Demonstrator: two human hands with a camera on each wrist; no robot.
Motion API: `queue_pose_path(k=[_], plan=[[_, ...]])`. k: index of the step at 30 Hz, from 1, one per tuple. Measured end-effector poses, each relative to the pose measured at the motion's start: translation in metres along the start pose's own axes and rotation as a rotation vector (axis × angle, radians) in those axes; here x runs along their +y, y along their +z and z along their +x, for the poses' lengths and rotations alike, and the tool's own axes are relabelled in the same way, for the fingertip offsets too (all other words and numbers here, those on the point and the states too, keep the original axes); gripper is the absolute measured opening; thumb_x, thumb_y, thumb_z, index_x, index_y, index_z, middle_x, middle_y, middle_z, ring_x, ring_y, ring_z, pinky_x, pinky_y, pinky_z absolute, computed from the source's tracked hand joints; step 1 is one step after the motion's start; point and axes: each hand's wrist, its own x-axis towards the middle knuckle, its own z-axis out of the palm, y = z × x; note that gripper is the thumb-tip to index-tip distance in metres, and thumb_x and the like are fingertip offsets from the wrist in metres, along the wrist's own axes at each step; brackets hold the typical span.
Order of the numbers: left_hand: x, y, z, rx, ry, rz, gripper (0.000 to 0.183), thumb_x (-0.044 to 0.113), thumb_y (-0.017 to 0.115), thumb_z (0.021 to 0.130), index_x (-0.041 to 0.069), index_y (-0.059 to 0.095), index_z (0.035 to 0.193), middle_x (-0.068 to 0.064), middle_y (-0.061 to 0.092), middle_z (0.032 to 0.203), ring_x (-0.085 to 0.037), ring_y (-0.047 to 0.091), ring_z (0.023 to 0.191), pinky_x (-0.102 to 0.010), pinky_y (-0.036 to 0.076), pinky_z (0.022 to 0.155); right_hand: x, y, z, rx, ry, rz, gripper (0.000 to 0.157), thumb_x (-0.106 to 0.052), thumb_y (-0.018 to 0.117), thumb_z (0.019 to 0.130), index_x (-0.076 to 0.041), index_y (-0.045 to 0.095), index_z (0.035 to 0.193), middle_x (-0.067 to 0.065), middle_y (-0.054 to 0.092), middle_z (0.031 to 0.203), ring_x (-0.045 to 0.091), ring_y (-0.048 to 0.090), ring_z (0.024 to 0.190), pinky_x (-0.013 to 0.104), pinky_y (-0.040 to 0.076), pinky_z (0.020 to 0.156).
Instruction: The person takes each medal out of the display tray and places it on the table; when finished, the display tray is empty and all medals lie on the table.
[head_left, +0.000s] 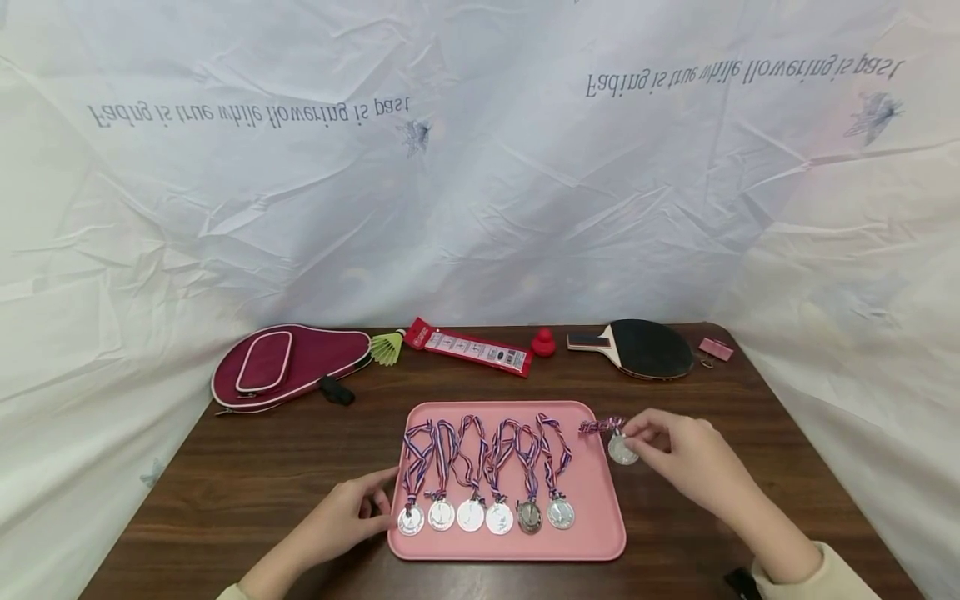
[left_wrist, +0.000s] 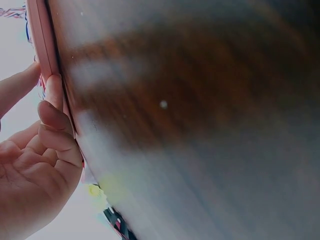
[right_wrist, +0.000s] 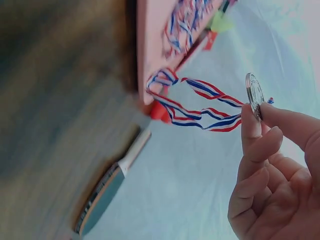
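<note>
Right hand [head_left: 686, 454]: thumb and index finger pinch the rim of a round silver-coloured metal medal [head_left: 622, 451]; other fingers bent. Medal held beside the right edge of the pink rectangular tray [head_left: 596, 533], nearer its far right corner, its red-white-blue striped ribbon [head_left: 592, 426] trailing toward that edge.

Handling, as judged: disc small, stiff, fairly light, smooth enough to slip; not fragile. Rim the best hold, thumb against fingers. Ribbon soft, limp, apt to swing or snag.

Left hand [head_left: 341, 512]: fingers partly bent, tips touching the tray's left edge; cannot tell whether it grips.

Count: seven medals. One held; a row of six medals [head_left: 470, 515] along the tray's near edge, ribbons toward its far edge, fifth from left darker.

Along the counter's [head_left: 300, 454] far edge, one each: maroon white-piped racket case [head_left: 326, 354] at far left, yellow-green shuttlecock [head_left: 386, 348], red-and-white flat packet [head_left: 476, 347], small red rounded object [head_left: 543, 342], black table-tennis bat [head_left: 652, 348], small pink object [head_left: 716, 348] by the far right corner. One small black object [head_left: 337, 390] beside the case.
</note>
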Motion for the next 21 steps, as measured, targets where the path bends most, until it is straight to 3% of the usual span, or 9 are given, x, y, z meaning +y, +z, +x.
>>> queue_pose_path(k=[5,9,16,21], plan=[[0.0,0.0,0.0,-0.002,-0.005,-0.003,0.06,0.018,0.069,0.079,0.0,0.043,0.13,0.007,0.056,0.072,-0.004,0.045,0.055,-0.021,0.038,0.048,0.011,-0.01,0.015,0.076,0.024,-0.029,0.007,-0.027,0.068,0.079,-0.027,0.063,0.083,-0.016,0.057,0.068,0.005,0.047,0.053,0.027,0.036,0.051],[0.0,0.0,0.0,-0.004,-0.005,-0.003,0.06,0.018,0.069,0.079,0.0,0.043,0.13,0.006,0.056,0.072,-0.004,0.046,0.055,-0.021,0.038,0.048,0.021,-0.007,0.024,0.092,0.059,-0.023,0.008,-0.029,0.066,0.08,-0.023,0.064,0.084,-0.011,0.059,0.069,0.01,0.046,0.055,0.029,0.035,0.052],[0.002,0.0,0.0,-0.002,0.002,0.004,0.059,0.017,0.068,0.079,-0.001,0.043,0.13,0.006,0.056,0.072,-0.004,0.046,0.055,-0.021,0.039,0.048,0.04,0.008,0.032,0.035,0.109,0.01,0.012,-0.027,0.067,0.08,-0.018,0.065,0.087,-0.006,0.06,0.072,0.013,0.052,0.064,0.032,0.039,0.058],[0.002,0.001,0.0,0.003,0.008,0.003,0.06,0.016,0.069,0.078,-0.001,0.043,0.13,0.005,0.056,0.072,-0.004,0.046,0.054,-0.021,0.039,0.048,0.053,0.015,0.027,-0.08,0.164,0.061,0.012,-0.027,0.066,0.08,-0.017,0.066,0.087,-0.005,0.061,0.071,0.013,0.053,0.064,0.032,0.04,0.057]])
